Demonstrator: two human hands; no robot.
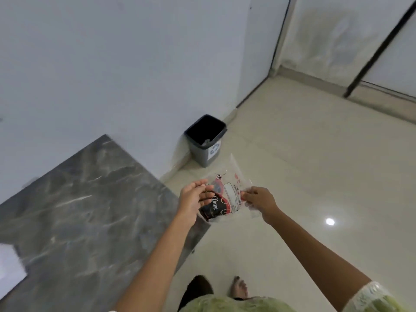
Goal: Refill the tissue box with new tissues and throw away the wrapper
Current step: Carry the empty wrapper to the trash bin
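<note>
An empty clear plastic tissue wrapper (227,194) with red and black print hangs flat between both hands, out past the corner of the table. My left hand (193,197) touches its left edge with loosely curled fingers. My right hand (258,200) pinches its right edge. A grey waste bin (206,140) with a dark open top stands on the floor against the wall, beyond the wrapper. The tissue box is not clearly in view; a white blurred shape (10,266) lies at the table's near left edge.
The dark grey marble table (78,210) fills the left side. Pale glossy floor tiles (315,165) stretch to the right. White walls rise behind the bin. My bare foot (239,287) shows at the bottom.
</note>
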